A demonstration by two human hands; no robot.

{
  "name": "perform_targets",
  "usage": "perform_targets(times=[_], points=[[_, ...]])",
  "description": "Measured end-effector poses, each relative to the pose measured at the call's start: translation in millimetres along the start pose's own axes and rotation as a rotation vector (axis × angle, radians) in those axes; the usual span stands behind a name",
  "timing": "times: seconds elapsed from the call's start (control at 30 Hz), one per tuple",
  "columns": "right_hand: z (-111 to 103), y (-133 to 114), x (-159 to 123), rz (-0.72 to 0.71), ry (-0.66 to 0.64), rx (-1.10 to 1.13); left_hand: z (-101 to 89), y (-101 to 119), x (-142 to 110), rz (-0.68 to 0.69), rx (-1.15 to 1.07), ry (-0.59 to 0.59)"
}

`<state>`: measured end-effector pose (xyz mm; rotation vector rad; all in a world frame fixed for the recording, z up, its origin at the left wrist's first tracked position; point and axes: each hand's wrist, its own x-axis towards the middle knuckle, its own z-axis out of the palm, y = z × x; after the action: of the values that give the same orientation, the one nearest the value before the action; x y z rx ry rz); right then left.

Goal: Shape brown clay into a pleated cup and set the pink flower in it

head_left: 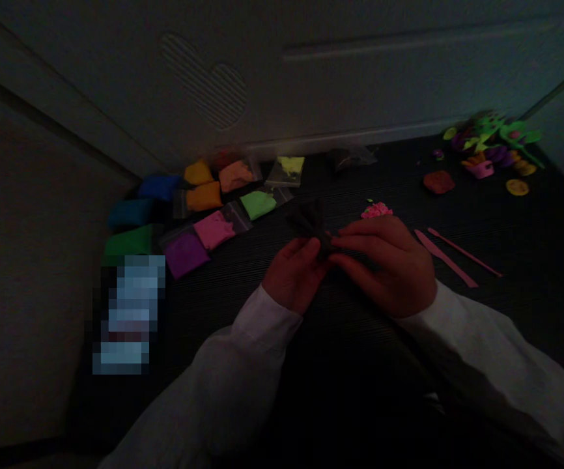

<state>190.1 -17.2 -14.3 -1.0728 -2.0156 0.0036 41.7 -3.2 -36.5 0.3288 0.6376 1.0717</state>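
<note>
A dark, fan-shaped piece of modelling clay [307, 216] is held up over the black table, its spread end pointing away from me. My left hand [294, 273] is closed around its narrow lower end, thumb on top. From the right, the fingertips of my right hand [393, 264] pinch the same narrow end. Just beyond the right hand lies a small pink cluster [377, 210], partly covered by the fingers. To the right of that hand are a pink modelling knife [444, 256] and a thin pink stick tool [465, 252]. Dim light hides the clay's finer detail.
Several bags of coloured clay, among them a purple one [187, 254] and a light green one [258, 204], line the left and back. A lit, pixelated screen [133, 312] lies at left. Colourful clay flowers [499, 140] and a reddish lump [439, 182] sit at back right, before a wall [360, 91].
</note>
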Motion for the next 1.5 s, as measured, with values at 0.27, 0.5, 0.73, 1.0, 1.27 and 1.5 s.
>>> perform_targets(times=[0.27,0.5,0.73,1.0,1.27,1.5], points=[[-2.0,-3.0,1.7,0.038,0.007,0.056,1.0,1.1,-2.5,-0.002,-0.003,-0.035],[-7.3,0.4,2.4,-0.062,-0.028,0.029,-1.3,4.4,-1.8,-0.034,0.016,-0.07],[-8.6,0.6,1.6,-0.097,-0.022,0.031,-2.3,3.4,-2.1,-0.035,0.042,-0.08],[-9.7,-2.6,1.6,-0.083,-0.017,0.058,-2.2,4.5,-1.8,-0.026,0.054,-0.076],[-5.3,-2.9,1.7,0.023,-0.053,0.067,-4.0,2.8,0.5,-0.023,0.054,-0.055],[-3.6,-4.0,-0.2,0.015,-0.04,0.075,-1.1,3.2,-2.4,-0.038,0.054,-0.035]])
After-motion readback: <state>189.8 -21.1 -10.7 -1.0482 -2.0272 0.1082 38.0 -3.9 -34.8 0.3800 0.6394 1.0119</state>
